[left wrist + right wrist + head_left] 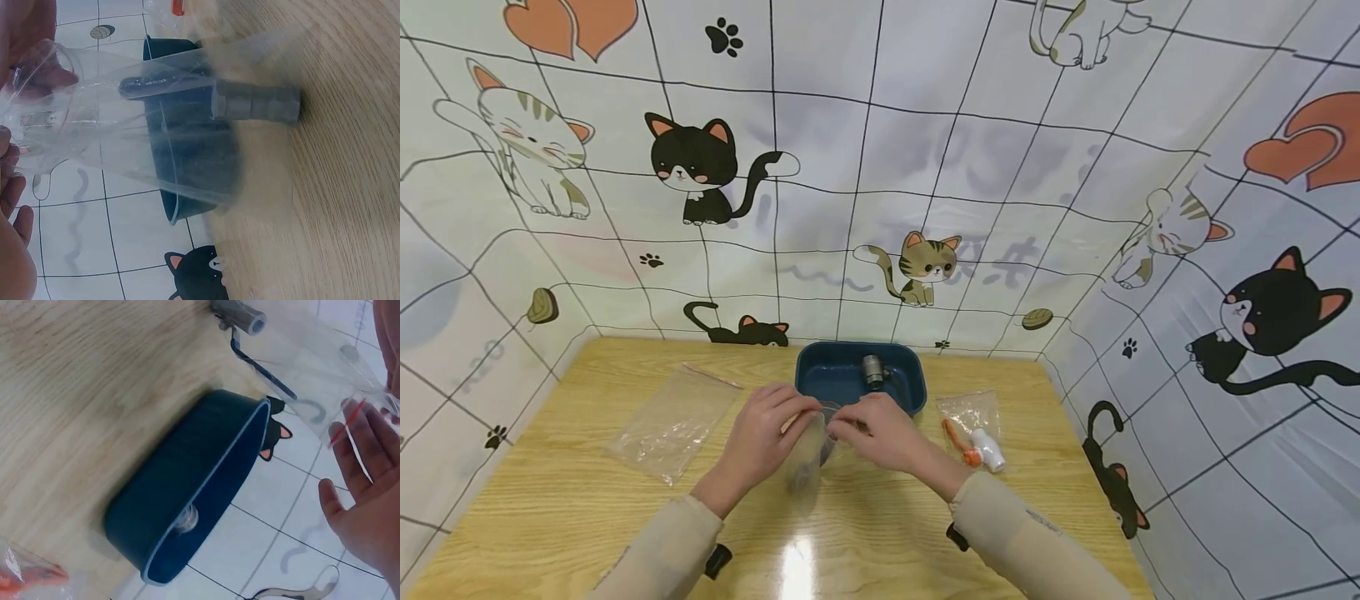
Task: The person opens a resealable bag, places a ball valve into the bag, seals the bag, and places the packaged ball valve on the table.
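Clear bag hangs just in front of the blue tub, grey valve with blue handle low inside. Left hand: grip pinching the bag's mouth; right hand, same, opposite side (fingertips show through the film). Tub holds a metal fitting. Desk, left: flat bag; right: orange-and-white part at another bag.

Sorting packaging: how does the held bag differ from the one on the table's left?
Pose: the held bag hangs from the left hand and right hand; the left bag lies flat on the table.
Contents: the held bag contains a grey fitting with a dark lever; the left bag shows nothing inside.
Shared: both are clear plastic.
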{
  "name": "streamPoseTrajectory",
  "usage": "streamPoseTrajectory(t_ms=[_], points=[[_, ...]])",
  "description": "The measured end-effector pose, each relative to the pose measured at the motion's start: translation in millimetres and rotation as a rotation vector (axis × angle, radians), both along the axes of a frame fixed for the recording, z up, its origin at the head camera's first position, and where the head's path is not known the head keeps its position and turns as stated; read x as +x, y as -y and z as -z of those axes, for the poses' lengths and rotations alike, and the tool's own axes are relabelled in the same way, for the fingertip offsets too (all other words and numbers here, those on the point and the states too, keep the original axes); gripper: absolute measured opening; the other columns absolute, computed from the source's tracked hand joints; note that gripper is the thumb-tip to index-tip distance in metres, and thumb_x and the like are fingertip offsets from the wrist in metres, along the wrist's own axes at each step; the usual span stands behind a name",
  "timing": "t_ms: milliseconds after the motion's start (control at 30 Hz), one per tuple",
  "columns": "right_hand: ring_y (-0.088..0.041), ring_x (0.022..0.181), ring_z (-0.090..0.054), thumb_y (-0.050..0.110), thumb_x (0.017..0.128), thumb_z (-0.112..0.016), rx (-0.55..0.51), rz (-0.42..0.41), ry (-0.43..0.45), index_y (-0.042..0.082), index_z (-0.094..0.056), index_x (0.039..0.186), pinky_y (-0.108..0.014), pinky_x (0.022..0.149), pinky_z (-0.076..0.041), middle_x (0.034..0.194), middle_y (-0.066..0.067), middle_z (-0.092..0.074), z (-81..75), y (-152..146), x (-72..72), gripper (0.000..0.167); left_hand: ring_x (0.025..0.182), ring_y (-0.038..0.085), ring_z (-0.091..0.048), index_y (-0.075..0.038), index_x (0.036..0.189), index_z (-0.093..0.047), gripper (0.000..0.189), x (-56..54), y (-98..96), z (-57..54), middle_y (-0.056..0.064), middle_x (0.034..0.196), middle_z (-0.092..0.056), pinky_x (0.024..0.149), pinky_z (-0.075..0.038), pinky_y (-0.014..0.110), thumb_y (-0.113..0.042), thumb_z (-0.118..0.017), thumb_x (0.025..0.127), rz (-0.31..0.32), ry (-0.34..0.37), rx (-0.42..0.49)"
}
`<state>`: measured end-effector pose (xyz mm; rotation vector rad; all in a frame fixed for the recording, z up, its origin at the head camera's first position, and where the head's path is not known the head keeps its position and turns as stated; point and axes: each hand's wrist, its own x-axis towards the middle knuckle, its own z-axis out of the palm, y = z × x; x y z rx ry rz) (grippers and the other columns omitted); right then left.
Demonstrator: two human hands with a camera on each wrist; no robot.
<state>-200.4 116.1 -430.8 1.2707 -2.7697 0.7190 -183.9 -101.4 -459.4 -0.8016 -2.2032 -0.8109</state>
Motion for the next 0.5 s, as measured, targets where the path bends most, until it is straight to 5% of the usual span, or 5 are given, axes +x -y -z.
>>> streamPoseTrajectory(t_ms=[100, 233, 500], points=[[-0.003, 0.086, -0.061, 0.036, 0.095, -0.062, 0.084, 0.001, -0.04, 0.026, -0.075, 0.101, -0.042, 0.107, -0.039, 0.09, 0.016, -0.071, 0.1, -0.9, 3.5, 0.017, 0.085, 0.016, -0.061, -0.018, 0.094, -0.074, 0.009, 0.1, 3.0, -1.2, -0.005, 0.084, -0.069, 0.083, -0.048, 0.039, -0.016, -0.074, 0.085, -0.012, 0.013, -0.003], [-0.007, 0.091, -0.06, 0.031, 0.092, -0.067, 0.121, 0.017, -0.148, 0.026, -0.076, 0.098, -0.042, 0.107, -0.039, 0.089, 0.014, -0.072, 1.8, 0.0, 5.0, 0.012, 0.089, 0.016, -0.061, -0.018, 0.095, -0.073, 0.01, -1.8, 8.9, -0.1, -0.006, 0.086, -0.069, 0.086, -0.047, 0.039, -0.016, -0.074, 0.085, -0.017, 0.035, -0.019], [-0.01, 0.092, -0.057, 0.024, 0.087, -0.071, -0.002, 0.019, -0.248, 0.024, -0.076, 0.093, -0.041, 0.104, -0.038, 0.084, 0.013, -0.069, -2.4, -5.7, 0.1, 0.008, 0.088, 0.011, -0.059, -0.024, 0.088, -0.071, 0.007, -3.5, 27.7, 4.5, -0.016, 0.075, -0.06, 0.092, -0.042, 0.043, -0.025, -0.076, 0.083, -0.015, 0.095, -0.116]])
